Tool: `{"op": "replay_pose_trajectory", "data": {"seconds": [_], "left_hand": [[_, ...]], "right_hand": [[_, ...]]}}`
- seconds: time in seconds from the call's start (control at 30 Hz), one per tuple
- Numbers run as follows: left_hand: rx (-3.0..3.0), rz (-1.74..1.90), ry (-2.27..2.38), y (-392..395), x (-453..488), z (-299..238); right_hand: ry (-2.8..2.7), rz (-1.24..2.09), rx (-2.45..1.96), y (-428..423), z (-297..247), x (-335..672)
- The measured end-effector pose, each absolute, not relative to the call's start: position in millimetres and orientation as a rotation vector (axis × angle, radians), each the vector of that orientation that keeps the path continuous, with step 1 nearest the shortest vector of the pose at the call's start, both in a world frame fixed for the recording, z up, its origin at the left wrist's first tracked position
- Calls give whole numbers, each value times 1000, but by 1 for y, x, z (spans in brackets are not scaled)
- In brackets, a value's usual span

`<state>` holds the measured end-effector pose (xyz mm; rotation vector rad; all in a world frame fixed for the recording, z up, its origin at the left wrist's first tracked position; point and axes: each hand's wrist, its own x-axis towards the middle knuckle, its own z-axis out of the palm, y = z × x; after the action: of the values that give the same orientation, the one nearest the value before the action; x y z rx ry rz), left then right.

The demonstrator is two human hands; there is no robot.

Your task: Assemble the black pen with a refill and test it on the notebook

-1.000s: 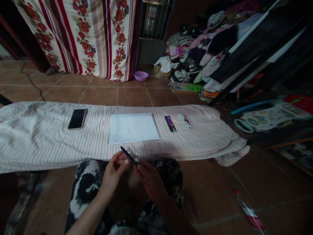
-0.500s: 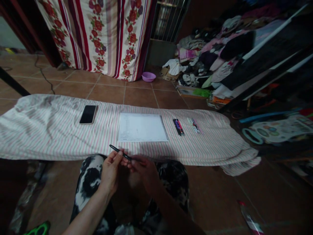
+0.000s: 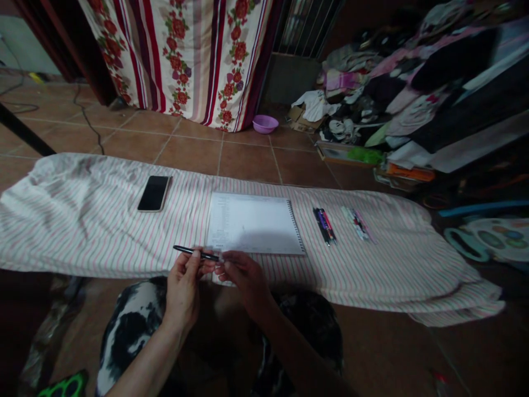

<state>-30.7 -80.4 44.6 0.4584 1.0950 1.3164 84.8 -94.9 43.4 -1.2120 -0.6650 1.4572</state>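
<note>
A black pen [image 3: 183, 250] sat pinched between the left hand's [image 3: 182, 289] thumb and fingers, its other end gripped by the right hand [image 3: 247, 280], near the striped cloth's [image 3: 103, 220] edge. Beyond lay a spiral notebook [image 3: 260, 223], a smartphone [image 3: 154, 193] leftward.

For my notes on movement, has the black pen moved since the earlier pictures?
Yes: the black pen has moved left, judged against the notebook.

You are in what looks like a home: ahead of you a floral curtain [image 3: 198, 66] hangs above a tiled floor [image 3: 243, 165], 1 purple basin [image 3: 265, 124] beside it, clothes [image 3: 386, 91] heaped rightward.
</note>
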Motion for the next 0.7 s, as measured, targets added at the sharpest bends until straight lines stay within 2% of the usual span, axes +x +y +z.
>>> {"op": "replay_pose_trajectory", "data": {"seconds": [0.43,0.7], "left_hand": [[359,1312,1068,-94,-23,60],[303,1312,1077,-106,-19,77]], "right_hand": [[-672,1446,-1122,-114,46,90],[-305,1593,-951,-133,66,100]]}}
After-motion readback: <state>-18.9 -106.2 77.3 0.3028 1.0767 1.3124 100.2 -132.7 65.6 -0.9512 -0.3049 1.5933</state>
